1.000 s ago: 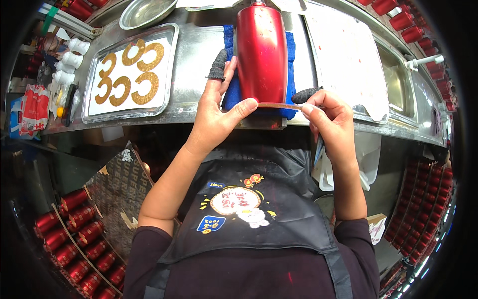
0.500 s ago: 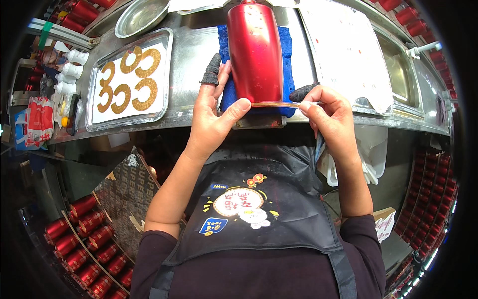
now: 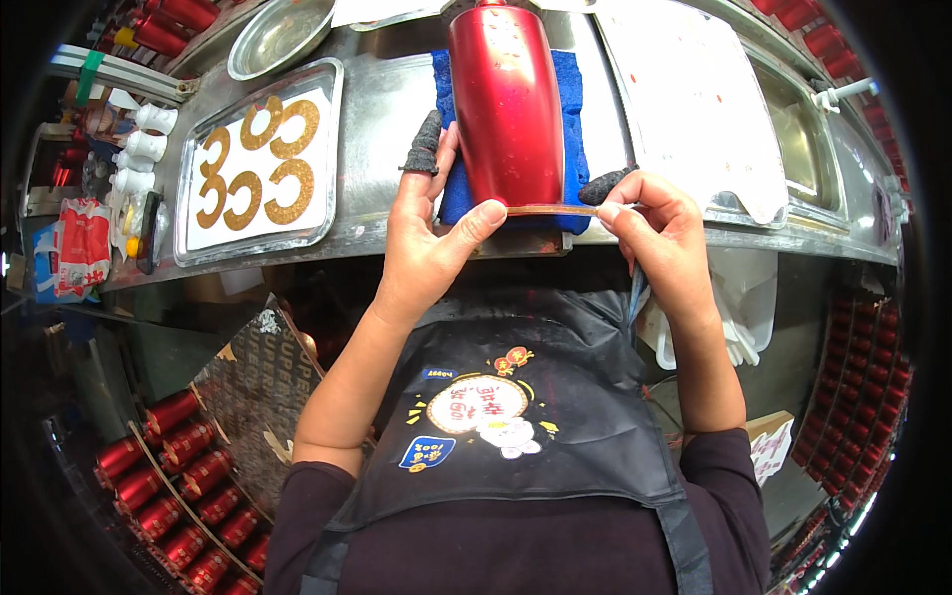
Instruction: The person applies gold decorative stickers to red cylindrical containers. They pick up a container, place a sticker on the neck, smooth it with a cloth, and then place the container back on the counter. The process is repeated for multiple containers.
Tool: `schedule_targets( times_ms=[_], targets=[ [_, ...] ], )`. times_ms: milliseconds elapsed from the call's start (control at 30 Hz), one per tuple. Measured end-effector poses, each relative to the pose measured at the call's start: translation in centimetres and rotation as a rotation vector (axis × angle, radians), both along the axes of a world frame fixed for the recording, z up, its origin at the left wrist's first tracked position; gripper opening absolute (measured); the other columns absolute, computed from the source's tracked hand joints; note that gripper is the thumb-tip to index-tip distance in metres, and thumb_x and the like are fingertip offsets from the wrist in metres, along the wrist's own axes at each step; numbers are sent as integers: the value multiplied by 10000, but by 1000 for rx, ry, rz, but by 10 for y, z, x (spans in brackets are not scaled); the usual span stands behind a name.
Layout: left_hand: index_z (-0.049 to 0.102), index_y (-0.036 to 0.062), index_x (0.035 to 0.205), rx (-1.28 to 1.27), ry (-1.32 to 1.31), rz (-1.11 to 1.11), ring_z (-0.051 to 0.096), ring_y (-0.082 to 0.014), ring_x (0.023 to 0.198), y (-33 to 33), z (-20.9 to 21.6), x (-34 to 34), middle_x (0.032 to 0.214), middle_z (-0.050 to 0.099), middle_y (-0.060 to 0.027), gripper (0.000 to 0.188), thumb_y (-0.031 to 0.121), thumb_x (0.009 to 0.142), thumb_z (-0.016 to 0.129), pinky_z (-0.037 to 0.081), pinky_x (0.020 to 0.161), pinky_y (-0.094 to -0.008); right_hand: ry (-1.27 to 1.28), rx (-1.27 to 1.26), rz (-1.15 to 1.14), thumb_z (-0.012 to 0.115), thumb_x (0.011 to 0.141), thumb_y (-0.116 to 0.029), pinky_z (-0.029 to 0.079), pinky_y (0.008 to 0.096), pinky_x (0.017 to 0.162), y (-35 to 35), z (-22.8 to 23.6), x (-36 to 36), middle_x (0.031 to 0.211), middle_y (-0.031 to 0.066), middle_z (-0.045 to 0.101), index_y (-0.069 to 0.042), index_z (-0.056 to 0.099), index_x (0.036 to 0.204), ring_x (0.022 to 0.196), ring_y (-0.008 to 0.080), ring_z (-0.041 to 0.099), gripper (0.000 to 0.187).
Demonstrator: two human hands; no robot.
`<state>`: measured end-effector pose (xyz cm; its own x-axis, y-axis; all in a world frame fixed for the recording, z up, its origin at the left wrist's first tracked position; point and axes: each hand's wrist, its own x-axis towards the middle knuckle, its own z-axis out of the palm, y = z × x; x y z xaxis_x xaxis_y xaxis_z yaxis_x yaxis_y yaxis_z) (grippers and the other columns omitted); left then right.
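Note:
A glossy red bottle (image 3: 506,109) lies on a folded blue towel (image 3: 573,99), its base toward me. Across that base edge runs a thin gold strip (image 3: 550,209). My left hand (image 3: 426,233) is at the bottle's lower left side, thumb pressed at the strip's left end, fingers along the bottle; some fingertips are hidden. Between thumb and curled fingers, my right hand (image 3: 659,223) pinches the strip's right end. Black finger cots (image 3: 421,147) cover one finger on each hand.
On the left, a metal tray (image 3: 335,149) carries gold C-shaped pieces (image 3: 290,190) on white paper. Behind it sits a steel bowl (image 3: 283,40). A white board (image 3: 694,109) lies to the right, beside a basin (image 3: 793,149). Red cans (image 3: 183,441) fill racks at both sides.
Both hands keep nearly the same hold on the bottle and strip. The bottle's far end has shifted slightly left, and the view has moved a little.

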<state>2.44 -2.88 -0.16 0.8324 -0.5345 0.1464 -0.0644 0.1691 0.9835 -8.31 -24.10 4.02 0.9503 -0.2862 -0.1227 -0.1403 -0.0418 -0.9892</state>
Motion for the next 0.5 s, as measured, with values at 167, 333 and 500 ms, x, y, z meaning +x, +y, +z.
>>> schedule_targets(
  times_ms=[167,333,500],
  targets=[
    [360,-80,1472,-5,-64,118,405,-291,1416,7,-2,-6,1501,438,-237,701,109,899,715,291,1165,-377,32,-43,-2,662,908,-108,325,170,472,-1,-1,0,692,-61,545,-49,611,828,546,-11,440,112],
    [702,-29,1165,375,-720,173,506,-401,1321,27,5,-17,1425,510,-289,376,130,826,743,249,1148,-571,21,5,-1,663,906,-109,307,169,472,-1,0,0,689,-66,540,-49,611,823,549,-19,436,115],
    [774,80,1044,610,-963,146,554,-398,1271,32,7,-18,1482,458,-280,300,182,764,798,232,1115,-647,33,4,-13,669,904,-105,292,172,498,-1,-1,0,696,-77,528,-45,613,823,576,-21,424,115]
  ],
)
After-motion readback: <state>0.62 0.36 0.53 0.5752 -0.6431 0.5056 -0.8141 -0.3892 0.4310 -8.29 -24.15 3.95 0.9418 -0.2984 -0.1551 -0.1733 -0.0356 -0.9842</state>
